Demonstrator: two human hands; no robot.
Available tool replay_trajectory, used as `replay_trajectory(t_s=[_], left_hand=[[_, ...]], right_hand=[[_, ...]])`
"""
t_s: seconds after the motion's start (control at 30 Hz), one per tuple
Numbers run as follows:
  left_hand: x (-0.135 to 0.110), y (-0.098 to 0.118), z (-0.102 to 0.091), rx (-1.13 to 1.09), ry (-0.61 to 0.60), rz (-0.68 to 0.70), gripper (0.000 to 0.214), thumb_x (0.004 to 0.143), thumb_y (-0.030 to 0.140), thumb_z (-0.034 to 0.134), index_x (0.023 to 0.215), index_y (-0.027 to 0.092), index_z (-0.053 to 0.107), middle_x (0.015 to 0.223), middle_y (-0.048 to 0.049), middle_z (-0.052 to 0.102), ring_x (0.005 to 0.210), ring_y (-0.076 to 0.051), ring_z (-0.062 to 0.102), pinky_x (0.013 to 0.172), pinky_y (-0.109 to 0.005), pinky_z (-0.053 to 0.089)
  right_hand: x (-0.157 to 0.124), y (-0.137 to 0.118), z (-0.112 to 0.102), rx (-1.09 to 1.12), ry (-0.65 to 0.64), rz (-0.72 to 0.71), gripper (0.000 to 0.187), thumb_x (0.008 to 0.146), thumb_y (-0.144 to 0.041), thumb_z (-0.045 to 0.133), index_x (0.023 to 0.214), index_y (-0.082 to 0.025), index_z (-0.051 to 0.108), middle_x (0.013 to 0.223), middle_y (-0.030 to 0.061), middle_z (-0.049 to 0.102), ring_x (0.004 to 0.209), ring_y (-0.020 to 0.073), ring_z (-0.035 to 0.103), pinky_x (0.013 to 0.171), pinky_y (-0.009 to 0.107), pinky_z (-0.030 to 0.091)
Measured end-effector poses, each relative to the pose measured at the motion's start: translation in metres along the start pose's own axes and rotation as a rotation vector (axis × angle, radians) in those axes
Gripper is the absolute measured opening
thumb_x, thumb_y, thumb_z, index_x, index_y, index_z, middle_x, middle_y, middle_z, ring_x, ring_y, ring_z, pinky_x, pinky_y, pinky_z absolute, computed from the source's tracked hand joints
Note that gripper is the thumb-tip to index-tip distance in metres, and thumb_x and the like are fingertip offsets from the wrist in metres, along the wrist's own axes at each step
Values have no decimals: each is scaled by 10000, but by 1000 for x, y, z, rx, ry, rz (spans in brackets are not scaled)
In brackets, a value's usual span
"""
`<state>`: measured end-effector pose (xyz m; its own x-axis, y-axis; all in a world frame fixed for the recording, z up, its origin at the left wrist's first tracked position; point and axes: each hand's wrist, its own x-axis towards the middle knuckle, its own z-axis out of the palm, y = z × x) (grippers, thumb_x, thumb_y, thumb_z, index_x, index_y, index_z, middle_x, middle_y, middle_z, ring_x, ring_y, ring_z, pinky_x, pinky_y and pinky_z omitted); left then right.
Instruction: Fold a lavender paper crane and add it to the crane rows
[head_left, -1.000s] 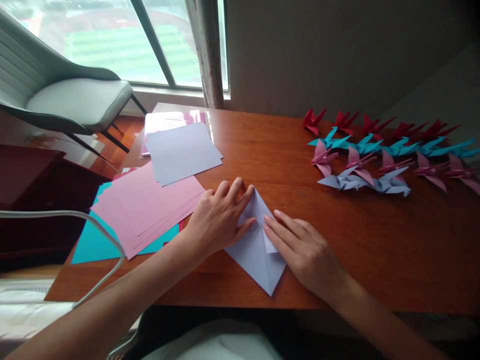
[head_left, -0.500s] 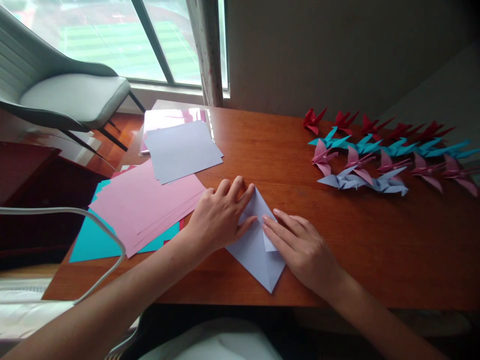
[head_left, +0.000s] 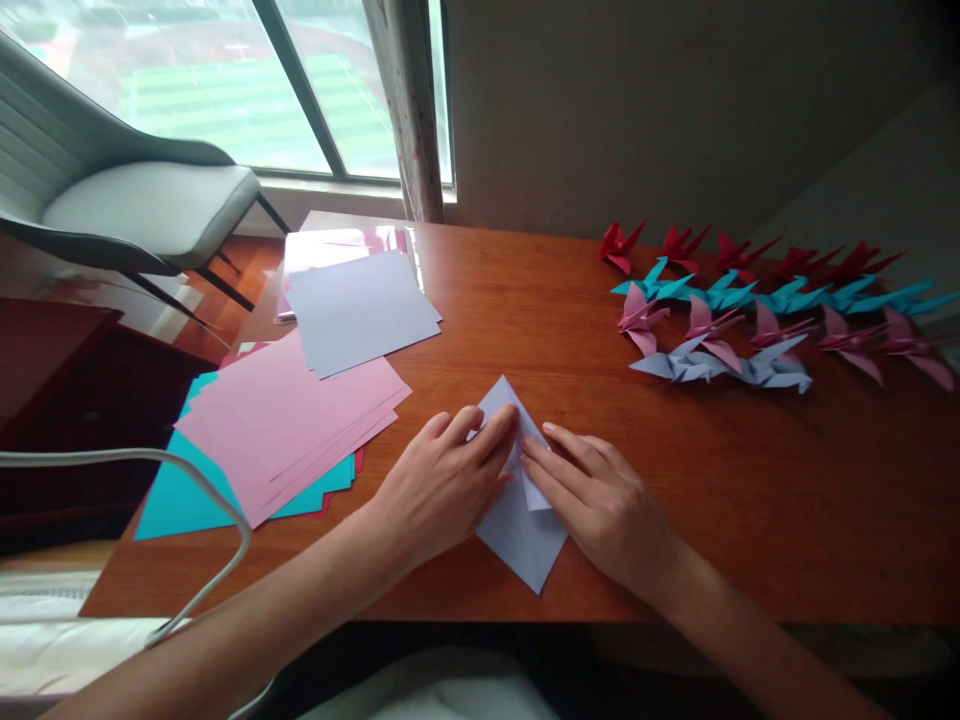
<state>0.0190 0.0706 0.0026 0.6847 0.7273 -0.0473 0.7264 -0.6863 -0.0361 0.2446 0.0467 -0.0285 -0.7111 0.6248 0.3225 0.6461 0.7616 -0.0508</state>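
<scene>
A pale lavender sheet of origami paper [head_left: 523, 550] lies on the table in front of me, its corners pointing away and toward me. Its right edge is folded in to the middle crease as a narrow flap. My left hand [head_left: 448, 480] is closed on the left edge of the sheet, with the fingertips at the middle crease; the hand hides much of that side. My right hand [head_left: 600, 497] rests on the folded right flap, fingers stretched out and lying flat, holding nothing.
Pink sheets [head_left: 300, 410] overlap turquoise sheets [head_left: 180, 490] at left, with lavender sheets [head_left: 364, 315] and a shiny packet [head_left: 330, 245] behind. Folded cranes in red [head_left: 619, 247], turquoise [head_left: 724, 292], pink [head_left: 709, 330] and lavender [head_left: 772, 368] stand in rows at right. A white cable [head_left: 217, 480] curves nearby.
My left hand has moved right and toward me, bringing the sheet's left edge in to the middle crease. The sheet's far tip is now uncovered. My right hand has barely moved.
</scene>
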Motion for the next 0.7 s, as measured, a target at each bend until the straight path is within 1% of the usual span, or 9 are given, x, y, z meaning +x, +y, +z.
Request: replay_trajectory(t_s=[0.27, 0.3, 0.37, 0.43, 0.5, 0.57, 0.6, 0.63, 0.7], left_hand=[[1, -1, 1, 4, -24, 12, 461, 1046, 349, 358, 1446, 189, 523, 1579, -66, 444, 1137, -273, 530, 840, -408, 484], [1, -2, 0, 0, -29, 12, 464, 1048, 357, 353, 1455, 204, 515, 1583, -60, 440, 1142, -271, 530, 840, -406, 484], [1, -2, 0, -9, -37, 13, 465, 1048, 377, 355, 1462, 229, 509, 1591, -50, 429, 1152, -270, 527, 844, -405, 485], [0, -2, 0, -14, -41, 14, 464, 1046, 385, 366, 1465, 240, 505, 1596, -43, 423, 1165, -271, 521, 853, -409, 487], [0, -2, 0, -14, -41, 14, 467, 1045, 390, 369, 1468, 241, 499, 1599, -39, 419, 1173, -272, 518, 864, -414, 486], [0, -2, 1, -10, -42, 16, 466, 1047, 391, 366, 1469, 242, 498, 1602, -37, 416, 1173, -271, 520, 864, -414, 484], [0, -2, 1, -5, -41, 16, 467, 1048, 394, 364, 1468, 241, 500, 1601, -37, 416, 1170, -272, 523, 858, -415, 484], [0, -2, 1, 0, -39, 16, 467, 1049, 396, 363, 1467, 241, 502, 1600, -38, 419, 1164, -274, 525, 850, -415, 484], [0, -2, 2, 7, -34, 17, 470, 1049, 400, 368, 1469, 236, 500, 1596, -41, 425, 1158, -276, 526, 839, -416, 483]], right_hand=[[0, 1, 1, 19, -2, 8, 354, 979, -94, 510, 1291, -146, 670, 1402, 85, 635, 1315, 308, 559, 1018, 469, 495], [0, 1, 0, 41, -8, 15, 344, 982, -129, 523, 1294, -140, 667, 1397, 93, 639, 1318, 310, 555, 1021, 474, 493], [-1, 1, -4, 114, -23, 39, 356, 994, -267, 542, 1303, -134, 657, 1388, 118, 643, 1327, 325, 543, 1033, 499, 484], [1, 3, -8, 227, -40, 79, 449, 997, -432, 518, 1317, -145, 644, 1384, 140, 643, 1341, 341, 523, 1042, 530, 474], [5, 6, -12, 365, -36, 151, 453, 1006, -472, 477, 1309, -179, 644, 1355, 133, 663, 1332, 326, 530, 1040, 521, 478], [14, 12, -13, 492, 2, 269, 331, 1016, -377, 485, 1233, -209, 669, 1253, 102, 715, 1238, 275, 602, 1011, 453, 504], [19, 16, -12, 534, 35, 338, 252, 1008, -312, 509, 1153, -212, 688, 1161, 87, 742, 1128, 243, 653, 970, 407, 522], [25, 19, -10, 549, 57, 401, 191, 993, -263, 532, 1067, -211, 701, 1059, 68, 756, 1011, 218, 679, 910, 370, 536], [35, 26, -3, 523, 65, 488, 98, 941, -245, 612, 895, -213, 692, 857, 31, 726, 816, 193, 663, 754, 321, 528]])
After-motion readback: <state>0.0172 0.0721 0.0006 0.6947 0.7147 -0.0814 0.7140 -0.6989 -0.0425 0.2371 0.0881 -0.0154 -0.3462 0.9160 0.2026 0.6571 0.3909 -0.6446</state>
